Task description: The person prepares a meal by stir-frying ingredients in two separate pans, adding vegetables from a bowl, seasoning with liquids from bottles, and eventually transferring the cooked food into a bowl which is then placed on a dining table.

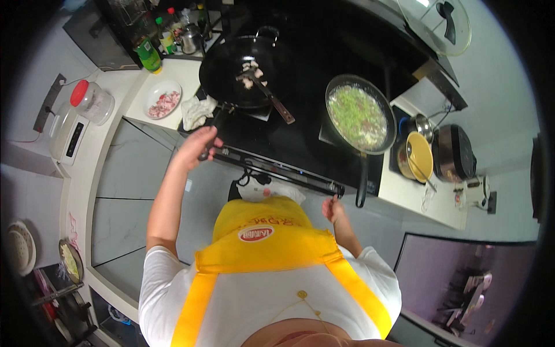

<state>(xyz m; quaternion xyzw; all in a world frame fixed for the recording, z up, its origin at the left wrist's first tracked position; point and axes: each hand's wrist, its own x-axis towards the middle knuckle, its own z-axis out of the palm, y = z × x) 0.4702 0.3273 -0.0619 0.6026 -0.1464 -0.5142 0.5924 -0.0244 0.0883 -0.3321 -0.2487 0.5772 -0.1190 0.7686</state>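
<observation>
My left hand is closed around the long handle of a black wok on the left of the hob. Pale pieces of meat lie in the wok. A spatula with a wooden handle rests among them, its grip over the rim. My right hand is low, by the right end of the stove's front bar. Its fingers look curled; whether they touch the bar is unclear. Further right, a frying pan contains chopped green food in pale liquid, its handle jutting towards me.
Left of the wok are a crumpled cloth and a white plate of raw meat. Bottles stand behind. On the right counter are a yellow bowl, a metal pot and a dark rice cooker.
</observation>
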